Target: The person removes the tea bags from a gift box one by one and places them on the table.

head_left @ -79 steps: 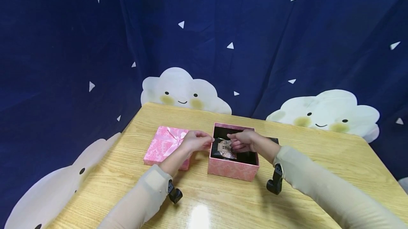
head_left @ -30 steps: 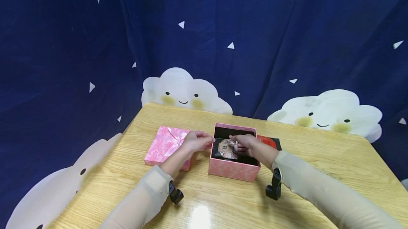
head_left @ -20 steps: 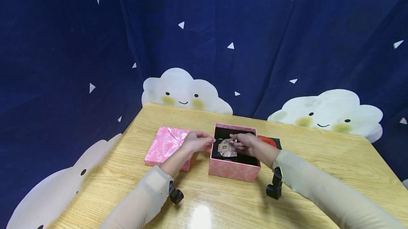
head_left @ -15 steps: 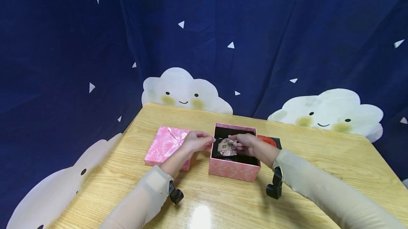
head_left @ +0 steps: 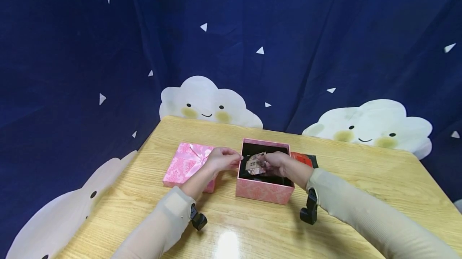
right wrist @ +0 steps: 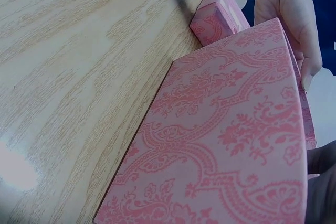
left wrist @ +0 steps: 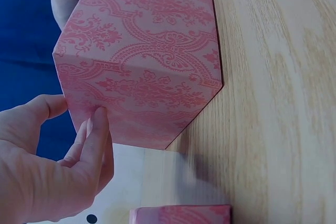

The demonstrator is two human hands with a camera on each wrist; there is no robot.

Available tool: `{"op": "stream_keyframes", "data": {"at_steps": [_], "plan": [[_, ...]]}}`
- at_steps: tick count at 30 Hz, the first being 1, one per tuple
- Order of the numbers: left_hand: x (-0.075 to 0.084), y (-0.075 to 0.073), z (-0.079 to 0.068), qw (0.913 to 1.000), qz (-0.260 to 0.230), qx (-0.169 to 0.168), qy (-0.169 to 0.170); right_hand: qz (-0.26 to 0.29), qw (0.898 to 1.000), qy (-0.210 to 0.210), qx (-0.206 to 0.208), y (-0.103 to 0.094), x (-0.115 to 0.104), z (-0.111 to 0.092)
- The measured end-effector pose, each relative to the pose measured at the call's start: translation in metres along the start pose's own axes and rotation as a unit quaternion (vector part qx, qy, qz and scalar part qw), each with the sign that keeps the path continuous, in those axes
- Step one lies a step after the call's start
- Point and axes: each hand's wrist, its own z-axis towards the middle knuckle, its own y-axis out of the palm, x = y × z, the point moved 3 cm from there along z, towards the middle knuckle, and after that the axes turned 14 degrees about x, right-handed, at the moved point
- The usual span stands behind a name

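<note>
An open pink patterned box (head_left: pixel 265 192) with a black inside stands on the table. At its left wall my left hand (head_left: pixel 222 159) pinches the rim, thumb on the edge and fingers against the outer side in the left wrist view. Inside the box is a black packet with a floral and tan label (head_left: pixel 253 165). My right hand (head_left: pixel 276 162) reaches over the box's right wall and grips the packet's right edge, thumb on top. Its lower fingers are hidden behind the packet. In the right wrist view the box wall hides most of that hand.
The pink box lid (head_left: pixel 185 164) with a ribbon bow lies left of the box. A red and black packet (head_left: pixel 304 158) lies right of the box, partly behind my right forearm. A blue curtain with clouds rises behind the wooden table (head_left: pixel 267 231).
My right fingers have closed on the labelled packet's right edge, and the packet has tilted. The red packet, earlier mostly hidden by my forearm, shows more. My left hand stays on the rim.
</note>
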Motion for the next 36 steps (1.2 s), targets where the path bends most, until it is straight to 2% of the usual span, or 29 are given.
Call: {"op": "stream_keyframes", "data": {"at_steps": [3, 29, 36], "plan": [[0.0000, 0.0002, 0.0001, 1.0000, -0.003, -0.001, -0.002, 0.011, 1.000, -0.009, -0.008, -0.0002, -0.0001, -0.0003], [-0.0006, 0.0015, 0.0008, 1.0000, -0.009, -0.003, 0.000, 0.014, 0.999, -0.039, 0.021, 0.0092, -0.0010, 0.0048], [0.0003, 0.0010, 0.0000, 1.0000, -0.005, -0.001, 0.000, 0.005, 0.997, -0.051, 0.051, 0.0046, -0.0008, 0.0015]]}}
